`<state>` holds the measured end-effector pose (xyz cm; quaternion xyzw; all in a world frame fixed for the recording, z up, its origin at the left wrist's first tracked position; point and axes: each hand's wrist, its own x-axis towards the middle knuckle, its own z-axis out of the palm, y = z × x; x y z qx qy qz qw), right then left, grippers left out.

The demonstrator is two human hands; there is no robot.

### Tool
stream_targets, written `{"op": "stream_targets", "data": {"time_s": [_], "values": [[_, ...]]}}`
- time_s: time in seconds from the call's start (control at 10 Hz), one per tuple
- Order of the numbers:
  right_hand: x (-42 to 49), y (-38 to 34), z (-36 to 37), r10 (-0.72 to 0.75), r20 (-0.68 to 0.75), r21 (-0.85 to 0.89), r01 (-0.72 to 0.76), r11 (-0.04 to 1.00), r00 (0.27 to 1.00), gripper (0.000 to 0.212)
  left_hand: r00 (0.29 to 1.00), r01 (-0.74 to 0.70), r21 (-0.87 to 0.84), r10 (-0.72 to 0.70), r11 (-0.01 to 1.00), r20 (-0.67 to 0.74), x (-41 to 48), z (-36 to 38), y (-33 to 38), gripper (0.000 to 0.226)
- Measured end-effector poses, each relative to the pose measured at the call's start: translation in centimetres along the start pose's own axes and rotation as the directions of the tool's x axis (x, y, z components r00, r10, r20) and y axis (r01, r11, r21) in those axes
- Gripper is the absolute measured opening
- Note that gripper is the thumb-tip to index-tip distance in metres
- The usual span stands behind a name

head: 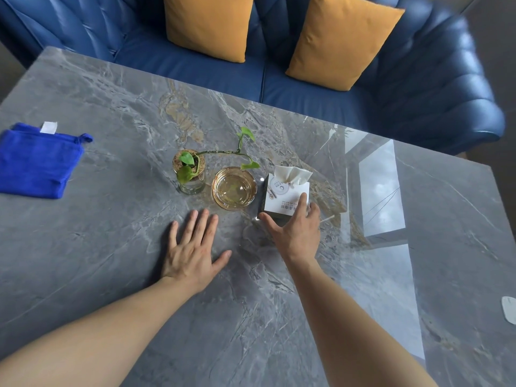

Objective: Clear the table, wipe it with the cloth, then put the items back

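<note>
On the grey marble table [111, 247] stand a small plant in a glass jar [190, 174], an amber glass ashtray [234, 188] and a white-topped tissue box [284, 191], side by side in the middle. A folded blue cloth [36, 163] lies at the left edge. My left hand [192, 247] rests flat on the table with fingers spread, just in front of the jar and ashtray. My right hand [296, 230] reaches over the near side of the tissue box, thumb at its left corner and fingers on its top and right side.
A blue leather sofa [363, 93] with two orange cushions [209, 23] runs along the far side of the table. A small white object [509, 308] lies at the right edge. A bright window reflection covers the right part of the tabletop.
</note>
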<state>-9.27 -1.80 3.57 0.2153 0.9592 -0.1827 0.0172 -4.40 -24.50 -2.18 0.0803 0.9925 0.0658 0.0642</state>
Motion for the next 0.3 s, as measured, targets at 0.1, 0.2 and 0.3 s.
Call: {"op": "stream_targets", "data": {"time_s": [0.1,0.2,0.3], "values": [[-0.5,0.6,-0.3,0.003,0.018,-0.035,-0.002,0.999,1.0,0.118,1.0,0.006,0.006,-0.006,1.0,0.021,0.1,0.0,-0.1,0.089],[-1.6,1.1,-1.3,-0.041,0.008,-0.12,0.042,0.992,0.999,0.114,0.999,0.007,-0.005,-0.007,1.0,0.047,0.0,-0.2,0.0,0.09],[-2.6,2.0,-1.8,-0.129,0.019,-0.196,0.13,0.972,0.991,0.106,0.995,0.011,-0.039,-0.007,0.999,0.104,0.3,-0.4,-0.2,0.091]]}}
